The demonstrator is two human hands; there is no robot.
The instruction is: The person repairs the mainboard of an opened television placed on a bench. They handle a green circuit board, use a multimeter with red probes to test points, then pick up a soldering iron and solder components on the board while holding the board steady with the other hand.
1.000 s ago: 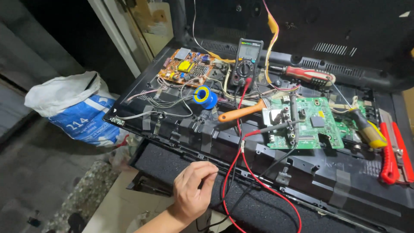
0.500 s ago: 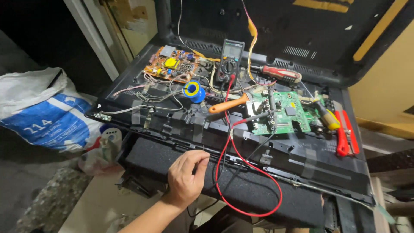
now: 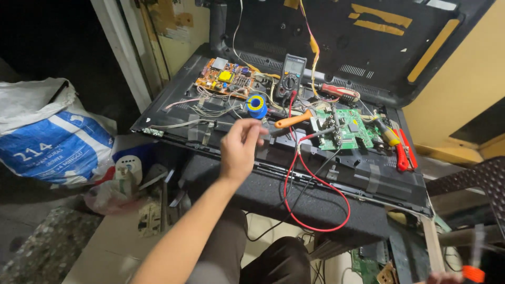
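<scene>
Left hand [image 3: 239,150] raised over the front edge of the opened TV panel [image 3: 173,100], fingers curled loosely together, thumb against the fingertips; blurred, so cannot tell whether anything is pinched between them. Forearm runs down to the lower left of the view.

Nearest things to the fingertips: orange-handled tool [image 3: 292,120], just right of the fingers, lying flat with the handle end toward the hand; not touching as far as can be seen. Blue solder reel [image 3: 256,104] just above the hand, near but apart. Grey ribbon cables [image 3: 202,123] to the hand's left.

Further back: orange board [image 3: 226,80] at left, multimeter [image 3: 291,78] behind the reel, green board [image 3: 344,129] right of the tool. Red lead [image 3: 315,176] loops from the meter down over the panel's front edge. Red pliers [image 3: 402,152] far right, well apart.

Right hand [image 3: 444,277]: only a sliver at the lower right edge; grip cannot be told.
</scene>
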